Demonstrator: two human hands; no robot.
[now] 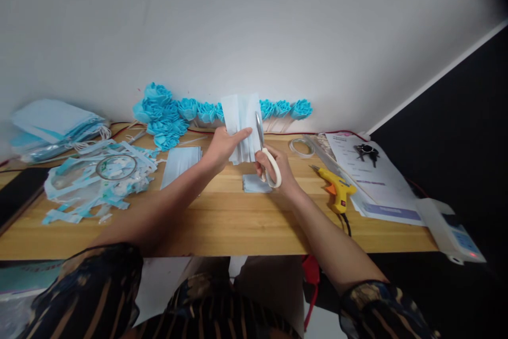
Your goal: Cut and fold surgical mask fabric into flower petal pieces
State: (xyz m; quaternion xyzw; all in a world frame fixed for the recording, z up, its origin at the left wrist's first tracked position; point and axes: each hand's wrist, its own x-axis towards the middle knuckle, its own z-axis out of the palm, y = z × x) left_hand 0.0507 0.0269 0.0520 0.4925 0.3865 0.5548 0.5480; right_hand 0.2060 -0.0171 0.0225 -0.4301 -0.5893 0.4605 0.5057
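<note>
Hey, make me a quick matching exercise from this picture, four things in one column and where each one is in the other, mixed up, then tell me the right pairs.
Things:
1. Scissors
2. Hot glue gun
3. Bunch of keys
4. Pleated pale-blue sheet

Places:
A. On top of the printed papers
B. Held up in the left hand
C. Lying on the wooden tabletop
D. Gripped in the right hand

Right pairs: 1-D, 2-C, 3-A, 4-B
</note>
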